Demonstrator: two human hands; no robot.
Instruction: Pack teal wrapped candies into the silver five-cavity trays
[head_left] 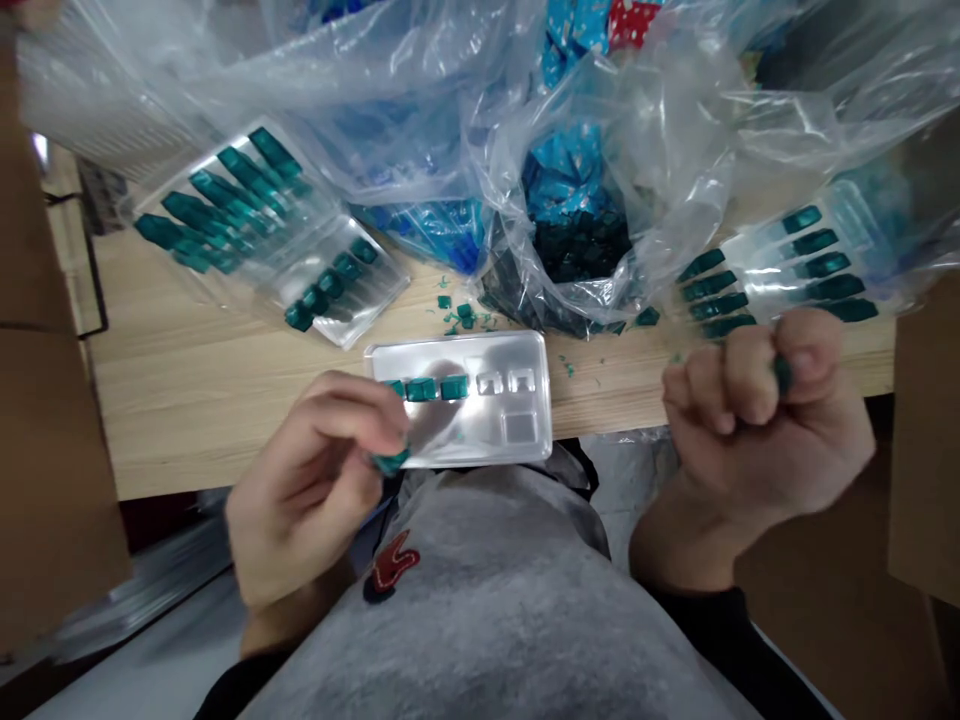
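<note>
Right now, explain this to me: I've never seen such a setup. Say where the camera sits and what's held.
This is one view from a camera worn on a person's head, looking down at two bare hands; no machine is involved. The left hand pinches a small teal piece beside a clear plastic tray holding more teal pieces. The right hand grips another teal piece in its fist. The wooden table also bears plastic bags and further trays of teal pieces.
</note>
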